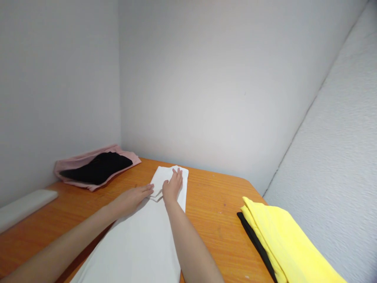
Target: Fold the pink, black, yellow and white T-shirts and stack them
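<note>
In the head view, the work lies on a white cloth (144,243), which runs from the lower edge of the picture, a little left of the middle, toward the far side of the table (212,208). Its far end is turned over into a short folded part. The left hand (132,200) rests flat at the left edge of this fold, with fingers straight and close together; its thumb is hidden, so I cannot tell if it pinches the fabric. The right hand (172,188) lies on the folded part with fingers spread and thumb apart, pressing from above and not grasping.

The two forearms cross the view and cover some parts of the cloth and table. At the far left, near the corner, a pink cloth (132,156) lies with a black cloth (100,168) on top of it. Nearer, at the left edge, there is a flat white object (26,210), cut by the picture border. On the right, well apart from the hands, a folded yellow cloth (279,232) lies upon a dark cloth (256,241), which shows along its left side.

The table is orange-brown, with wood grain, small marks and a rounded far right corner. Pale walls (191,78) surround it, and a thin dark line (306,114) runs slanting along the right joint.
</note>
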`<act>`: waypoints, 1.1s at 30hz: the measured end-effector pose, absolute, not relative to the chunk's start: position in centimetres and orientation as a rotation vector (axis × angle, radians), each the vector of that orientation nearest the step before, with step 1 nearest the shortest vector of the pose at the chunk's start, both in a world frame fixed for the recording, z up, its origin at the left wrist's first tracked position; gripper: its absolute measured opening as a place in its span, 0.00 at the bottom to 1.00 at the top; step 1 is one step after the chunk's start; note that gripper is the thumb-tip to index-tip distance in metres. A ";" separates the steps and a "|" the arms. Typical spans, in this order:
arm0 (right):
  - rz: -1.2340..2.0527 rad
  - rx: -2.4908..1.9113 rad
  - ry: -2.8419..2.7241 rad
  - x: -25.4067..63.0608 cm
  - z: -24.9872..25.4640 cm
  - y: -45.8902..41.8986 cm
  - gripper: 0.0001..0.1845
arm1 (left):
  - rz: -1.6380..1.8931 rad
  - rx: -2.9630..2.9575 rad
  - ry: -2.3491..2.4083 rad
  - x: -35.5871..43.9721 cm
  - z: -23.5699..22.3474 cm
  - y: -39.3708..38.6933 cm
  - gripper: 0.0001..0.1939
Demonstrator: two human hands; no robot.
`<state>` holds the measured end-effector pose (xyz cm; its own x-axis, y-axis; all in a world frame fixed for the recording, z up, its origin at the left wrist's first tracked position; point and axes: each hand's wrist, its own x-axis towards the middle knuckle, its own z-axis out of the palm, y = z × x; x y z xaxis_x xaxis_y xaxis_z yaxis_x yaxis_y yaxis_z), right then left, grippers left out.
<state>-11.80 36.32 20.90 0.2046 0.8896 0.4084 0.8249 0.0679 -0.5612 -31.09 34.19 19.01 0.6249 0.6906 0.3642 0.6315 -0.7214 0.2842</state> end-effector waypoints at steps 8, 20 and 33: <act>-0.007 -1.802 -1.970 -13.2 19.4 36.0 0.30 | 0.617 2.790 0.992 -32.9 17.9 35.6 0.37; -0.063 -1.678 -1.967 -12.8 20.6 34.9 0.27 | 0.558 2.932 1.325 -30.0 20.9 32.6 0.26; 0.633 -1.412 -1.571 -1.9 23.9 7.0 0.19 | 1.437 1.612 1.883 -38.0 14.6 6.3 0.14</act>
<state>-1.93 7.03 23.95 0.0603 0.9578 0.2810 0.4954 0.2157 -0.8415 -37.96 6.31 14.59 -0.3409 0.8623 0.3744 0.5890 -0.1145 0.8000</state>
